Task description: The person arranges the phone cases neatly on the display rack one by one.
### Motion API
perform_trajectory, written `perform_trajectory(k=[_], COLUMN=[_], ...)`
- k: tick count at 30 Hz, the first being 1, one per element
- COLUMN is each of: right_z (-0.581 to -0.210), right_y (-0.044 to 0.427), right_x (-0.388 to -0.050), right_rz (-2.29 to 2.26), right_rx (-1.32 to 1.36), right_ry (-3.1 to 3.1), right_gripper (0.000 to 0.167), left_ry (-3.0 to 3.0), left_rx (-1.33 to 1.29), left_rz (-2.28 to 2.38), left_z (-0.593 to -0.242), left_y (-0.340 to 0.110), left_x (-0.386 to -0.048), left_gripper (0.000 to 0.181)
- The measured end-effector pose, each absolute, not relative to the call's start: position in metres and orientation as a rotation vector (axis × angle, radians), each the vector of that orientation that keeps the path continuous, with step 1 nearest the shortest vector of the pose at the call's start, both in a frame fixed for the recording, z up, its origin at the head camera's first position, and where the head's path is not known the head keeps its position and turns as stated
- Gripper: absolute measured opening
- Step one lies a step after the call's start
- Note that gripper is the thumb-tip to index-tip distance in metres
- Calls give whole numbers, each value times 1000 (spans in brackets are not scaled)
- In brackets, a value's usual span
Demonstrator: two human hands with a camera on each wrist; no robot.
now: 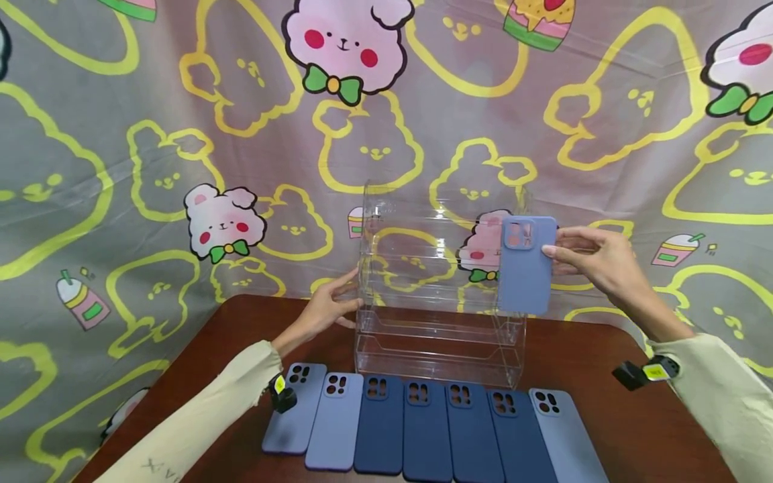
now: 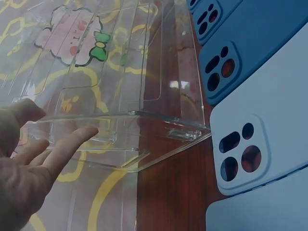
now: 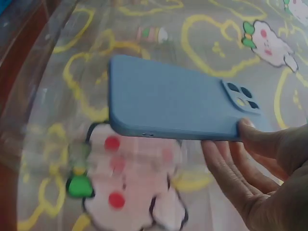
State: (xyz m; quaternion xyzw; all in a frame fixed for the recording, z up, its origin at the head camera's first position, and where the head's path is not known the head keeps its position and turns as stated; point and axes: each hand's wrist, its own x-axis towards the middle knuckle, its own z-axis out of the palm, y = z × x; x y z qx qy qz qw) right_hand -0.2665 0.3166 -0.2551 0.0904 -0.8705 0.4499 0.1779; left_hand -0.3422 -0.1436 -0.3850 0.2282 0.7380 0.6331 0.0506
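Note:
A light blue phone case [image 1: 524,275] is pinched by its side edge between the thumb and fingers of my right hand [image 1: 594,258]. It hangs upright, camera cutouts at the top, in front of the right side of a clear tiered display stand [image 1: 441,365]. In the right wrist view the case [image 3: 163,101] shows its plain back, with my thumb [image 3: 248,127] near the camera end. Beside the stand's left wall is my left hand [image 1: 326,305], fingers spread. The left wrist view shows those fingers [image 2: 67,149] extended along the clear plastic; firm contact cannot be told.
A row of phone cases lies on the brown table before the stand: light ones [image 1: 335,422] at the left, dark blue ones [image 1: 425,429] in the middle, a light one [image 1: 568,436] at the right. A patterned curtain [image 1: 272,154] hangs behind.

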Motion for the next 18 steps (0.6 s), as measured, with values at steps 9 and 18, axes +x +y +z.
perform_trajectory(k=[9, 18], right_z=[-242, -225], right_y=[258, 197], right_x=[-318, -370], right_rz=[1568, 1582], right_rx=[433, 531], right_ry=[-2139, -1986], right_gripper=[49, 38], left_ry=[2226, 2253], left_rx=[705, 713], left_rz=[1936, 1950], left_z=[-391, -391], left_y=[-134, -144], left_x=[-345, -344], left_gripper=[72, 71])
